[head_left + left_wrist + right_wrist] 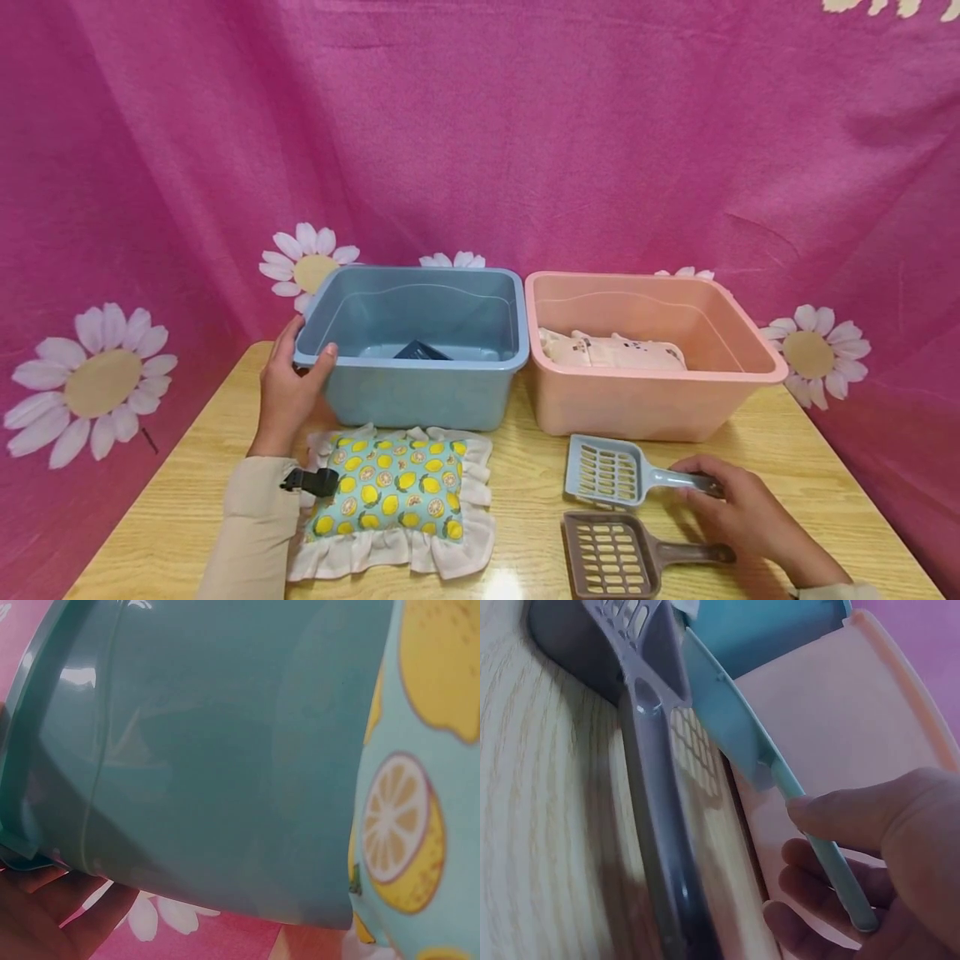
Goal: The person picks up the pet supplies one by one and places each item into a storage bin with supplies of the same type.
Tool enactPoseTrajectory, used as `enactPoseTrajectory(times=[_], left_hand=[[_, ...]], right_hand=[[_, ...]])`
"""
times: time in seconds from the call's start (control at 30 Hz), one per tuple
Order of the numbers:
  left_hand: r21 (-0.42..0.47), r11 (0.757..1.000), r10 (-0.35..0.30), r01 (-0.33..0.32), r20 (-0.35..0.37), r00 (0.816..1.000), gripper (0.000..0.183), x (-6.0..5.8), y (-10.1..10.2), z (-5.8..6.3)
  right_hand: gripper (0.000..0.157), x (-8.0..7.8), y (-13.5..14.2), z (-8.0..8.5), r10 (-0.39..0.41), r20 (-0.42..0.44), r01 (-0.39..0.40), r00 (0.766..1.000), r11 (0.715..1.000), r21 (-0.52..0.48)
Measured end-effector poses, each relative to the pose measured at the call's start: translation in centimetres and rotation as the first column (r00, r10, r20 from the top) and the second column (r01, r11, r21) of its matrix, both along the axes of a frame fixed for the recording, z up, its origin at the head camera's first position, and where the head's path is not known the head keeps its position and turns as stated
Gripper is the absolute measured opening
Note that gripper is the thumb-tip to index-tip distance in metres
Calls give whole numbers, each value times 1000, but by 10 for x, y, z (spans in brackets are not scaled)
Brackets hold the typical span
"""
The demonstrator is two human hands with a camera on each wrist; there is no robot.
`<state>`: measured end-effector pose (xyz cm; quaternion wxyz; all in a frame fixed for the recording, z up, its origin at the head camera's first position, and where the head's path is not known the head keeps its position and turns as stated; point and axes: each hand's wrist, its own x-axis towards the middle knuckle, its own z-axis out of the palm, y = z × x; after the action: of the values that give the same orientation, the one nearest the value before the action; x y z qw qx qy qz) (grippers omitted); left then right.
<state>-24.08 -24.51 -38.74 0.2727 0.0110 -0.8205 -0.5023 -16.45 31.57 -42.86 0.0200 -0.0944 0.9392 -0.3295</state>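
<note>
My left hand (288,392) grips the front left corner of a blue plastic tub (420,402), thumb over the rim and fingers along the side. In the left wrist view the tub's wall (210,765) fills most of the picture. My right hand (757,517) pinches the handle of a light blue slotted litter scoop (671,479), thumb on one side and fingers below. In the right wrist view this scoop (739,720) is tilted, with a grid shadow on the wood. A brown litter scoop (690,552) lies nearer me, apart from the hand.
A pink tub (622,408) stands right of the blue one, holding a cream printed fabric item (615,353). Inside the blue tub is a dark object (422,352), partly hidden. A lemon-print cushion (393,492) with white frills lies in front. Behind hangs a magenta cloth (525,150).
</note>
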Motion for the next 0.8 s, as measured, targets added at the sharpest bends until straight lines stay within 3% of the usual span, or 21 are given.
enactPoseTrajectory(times=[0.2, 0.33, 0.5, 0.8], left_hand=[[2, 1000, -10, 10, 13, 1000, 72, 0, -2, -1], [-2, 1000, -7, 7, 19, 1000, 73, -2, -2, -1], [-12, 1000, -4, 4, 31, 1000, 74, -1, -1, 1], [-73, 997, -21, 24, 53, 998, 76, 2, -6, 8]], right_hand=[[15, 2, -5, 3, 55, -162, -57, 985, 998, -8], [16, 4, -8, 6, 65, -224, -68, 972, 998, -8], [18, 3, -10, 10, 74, -217, -82, 973, 996, -29], [18, 5, -18, 18, 127, -219, -163, 967, 974, -155]])
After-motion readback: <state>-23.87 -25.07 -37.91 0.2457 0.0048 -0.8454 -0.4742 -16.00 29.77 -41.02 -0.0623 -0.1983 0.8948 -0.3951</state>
